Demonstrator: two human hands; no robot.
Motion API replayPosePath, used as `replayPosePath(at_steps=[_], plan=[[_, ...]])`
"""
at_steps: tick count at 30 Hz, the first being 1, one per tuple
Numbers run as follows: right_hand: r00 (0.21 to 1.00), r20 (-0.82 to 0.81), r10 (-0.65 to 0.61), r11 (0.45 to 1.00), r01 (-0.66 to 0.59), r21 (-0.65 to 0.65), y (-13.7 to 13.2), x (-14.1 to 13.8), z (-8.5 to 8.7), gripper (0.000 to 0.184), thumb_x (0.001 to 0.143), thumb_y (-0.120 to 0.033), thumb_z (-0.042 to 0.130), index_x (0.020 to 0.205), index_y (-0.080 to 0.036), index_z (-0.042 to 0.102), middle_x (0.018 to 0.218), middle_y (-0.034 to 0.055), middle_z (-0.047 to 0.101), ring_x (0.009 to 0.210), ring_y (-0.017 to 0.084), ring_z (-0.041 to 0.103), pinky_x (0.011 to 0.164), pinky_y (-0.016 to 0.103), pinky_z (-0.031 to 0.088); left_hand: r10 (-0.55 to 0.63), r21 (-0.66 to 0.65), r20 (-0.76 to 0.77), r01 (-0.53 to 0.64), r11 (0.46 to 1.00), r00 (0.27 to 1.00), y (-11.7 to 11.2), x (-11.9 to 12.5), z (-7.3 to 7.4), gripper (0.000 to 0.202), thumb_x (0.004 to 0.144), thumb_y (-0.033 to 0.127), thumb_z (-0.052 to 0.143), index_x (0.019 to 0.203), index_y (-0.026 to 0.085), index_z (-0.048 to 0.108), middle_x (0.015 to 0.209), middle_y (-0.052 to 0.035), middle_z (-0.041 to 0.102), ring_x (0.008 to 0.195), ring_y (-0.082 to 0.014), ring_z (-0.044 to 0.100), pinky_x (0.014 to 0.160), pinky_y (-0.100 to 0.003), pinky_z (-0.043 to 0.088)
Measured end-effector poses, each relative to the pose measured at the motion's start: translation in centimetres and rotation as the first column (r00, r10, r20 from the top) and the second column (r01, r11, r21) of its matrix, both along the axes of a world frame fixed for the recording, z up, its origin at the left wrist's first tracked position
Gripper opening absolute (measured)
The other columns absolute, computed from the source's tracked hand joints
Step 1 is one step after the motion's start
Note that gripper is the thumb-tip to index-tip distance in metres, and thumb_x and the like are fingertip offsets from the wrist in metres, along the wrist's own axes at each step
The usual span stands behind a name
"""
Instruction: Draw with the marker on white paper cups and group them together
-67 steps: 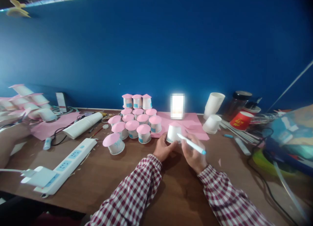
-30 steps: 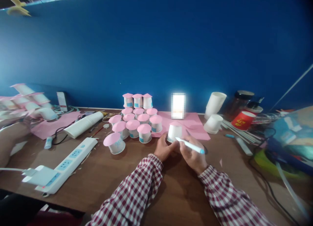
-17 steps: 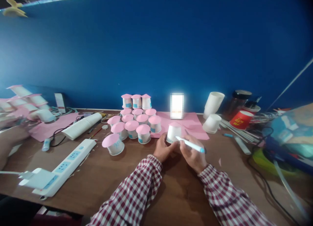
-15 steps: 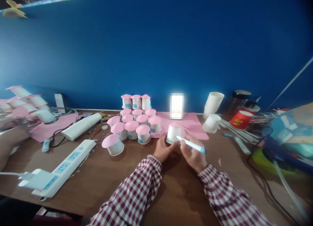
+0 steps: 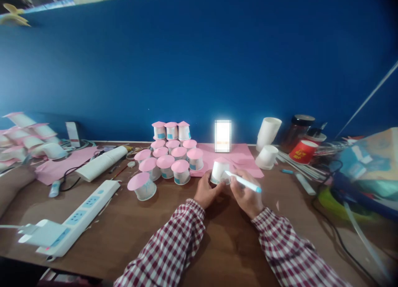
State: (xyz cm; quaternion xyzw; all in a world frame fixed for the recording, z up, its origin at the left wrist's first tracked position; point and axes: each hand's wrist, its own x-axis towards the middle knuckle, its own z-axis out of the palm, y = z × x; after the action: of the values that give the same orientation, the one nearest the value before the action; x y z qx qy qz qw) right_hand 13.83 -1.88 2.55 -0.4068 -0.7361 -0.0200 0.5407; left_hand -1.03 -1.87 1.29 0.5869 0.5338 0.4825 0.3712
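Note:
My left hand (image 5: 207, 189) grips the lower left side of an upside-down white paper cup (image 5: 219, 172) with a pink cone-like top. In my right hand (image 5: 248, 195) is a white marker pen (image 5: 244, 182) with a light blue end, its tip at the cup's right side. Whether the tip touches the cup I cannot tell. Behind the cup lies a sheet of pink paper (image 5: 245, 154). To the left stand several finished-looking cups with pink paper tops (image 5: 180, 167), blue marks on their sides.
A power strip (image 5: 77, 216) lies at left, near a person's arm (image 5: 15, 183) and more pink-topped cups (image 5: 18, 133). White cups (image 5: 268, 156), a red cup (image 5: 303, 151), a blue cap (image 5: 289, 171) and a plastic bag (image 5: 373, 167) are at right. A bright screen (image 5: 223, 136) stands behind.
The view has shifted slightly. My hands keep almost the same pose on the cup and marker pen. The other person's arm at the far left has moved.

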Motion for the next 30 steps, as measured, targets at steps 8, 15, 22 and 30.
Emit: replayPosePath(at_steps=[8, 15, 22, 30], plan=[[1.000, 0.003, -0.005, 1.000, 0.005, -0.025, -0.02, 0.02, -0.06, 0.013, 0.087, -0.027, 0.048, 0.089, -0.018, 0.057, 0.080, 0.0053, 0.064, 0.075, 0.017, 0.062, 0.070, 0.028, 0.051, -0.002, 0.007, -0.009, 0.002, 1.000, 1.000, 0.11, -0.05, -0.29, 0.045, 0.070, 0.033, 0.067, 0.109, 0.012, 0.055, 0.096, -0.0077, 0.065, 0.083, -0.0170, 0.060, 0.073, -0.029, 0.048], [1.000, 0.008, -0.015, 0.999, 0.015, -0.031, -0.08, 0.02, -0.04, 0.013, 0.087, -0.027, 0.048, 0.089, -0.018, 0.057, 0.080, 0.0050, 0.064, 0.074, 0.017, 0.062, 0.069, 0.028, 0.051, -0.008, 0.018, -0.018, 0.009, 1.000, 1.000, -0.03, 0.01, -0.01, 0.042, 0.071, 0.033, 0.066, 0.106, 0.012, 0.055, 0.093, -0.0067, 0.065, 0.081, -0.0167, 0.060, 0.073, -0.029, 0.048], [1.000, 0.011, -0.021, 1.000, 0.022, -0.012, 0.01, 0.09, -0.07, 0.012, 0.087, -0.026, 0.048, 0.089, -0.018, 0.057, 0.081, 0.0051, 0.064, 0.074, 0.017, 0.062, 0.070, 0.028, 0.051, -0.015, 0.026, -0.007, 0.015, 1.000, 1.000, -0.01, 0.00, -0.11, 0.042, 0.071, 0.032, 0.066, 0.107, 0.012, 0.055, 0.092, -0.0061, 0.065, 0.079, -0.0162, 0.059, 0.071, -0.028, 0.048], [1.000, 0.002, -0.027, 1.000, 0.027, 0.003, 0.02, 0.06, 0.07, 0.010, 0.086, -0.024, 0.049, 0.090, -0.018, 0.057, 0.080, 0.0043, 0.064, 0.073, 0.016, 0.061, 0.069, 0.027, 0.051, -0.017, 0.032, -0.012, 0.017, 0.999, 1.000, -0.16, 0.06, 0.24, 0.043, 0.070, 0.032, 0.066, 0.107, 0.011, 0.055, 0.094, -0.0072, 0.065, 0.081, -0.0168, 0.059, 0.073, -0.029, 0.048]])
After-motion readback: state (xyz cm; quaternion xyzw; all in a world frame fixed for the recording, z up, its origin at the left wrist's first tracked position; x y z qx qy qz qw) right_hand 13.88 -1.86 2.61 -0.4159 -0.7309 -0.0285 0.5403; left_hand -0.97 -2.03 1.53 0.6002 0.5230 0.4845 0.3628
